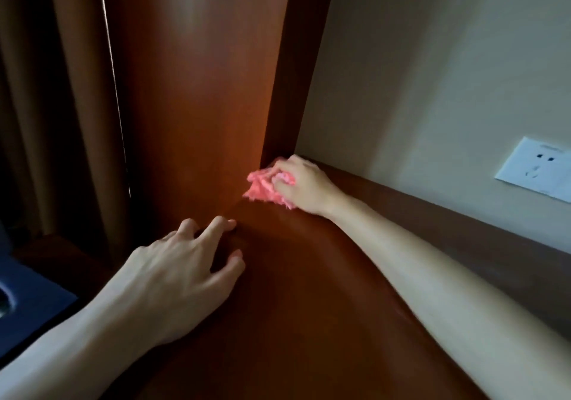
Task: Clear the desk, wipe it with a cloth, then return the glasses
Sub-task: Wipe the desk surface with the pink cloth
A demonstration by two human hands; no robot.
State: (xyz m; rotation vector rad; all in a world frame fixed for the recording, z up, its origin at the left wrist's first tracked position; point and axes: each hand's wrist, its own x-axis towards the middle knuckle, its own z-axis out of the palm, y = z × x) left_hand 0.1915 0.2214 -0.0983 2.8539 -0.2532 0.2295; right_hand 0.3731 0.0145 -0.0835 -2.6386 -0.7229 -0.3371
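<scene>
Left hand (173, 273) on desk (309, 307), right hand (304, 184) gripping cloth (262, 187)

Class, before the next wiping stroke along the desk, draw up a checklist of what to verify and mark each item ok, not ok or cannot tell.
1. Right hand has a firm grip on the pink cloth: ok.
2. Cloth touches the desk at the far corner: ok.
3. Left hand rests on the desk edge, fingers spread, holding nothing: ok.
4. Visible desk surface free of items in the cloth's path: ok.
5. Glasses ready to return: cannot tell, not in view.
6. Wall socket away from the cloth: ok.
</scene>
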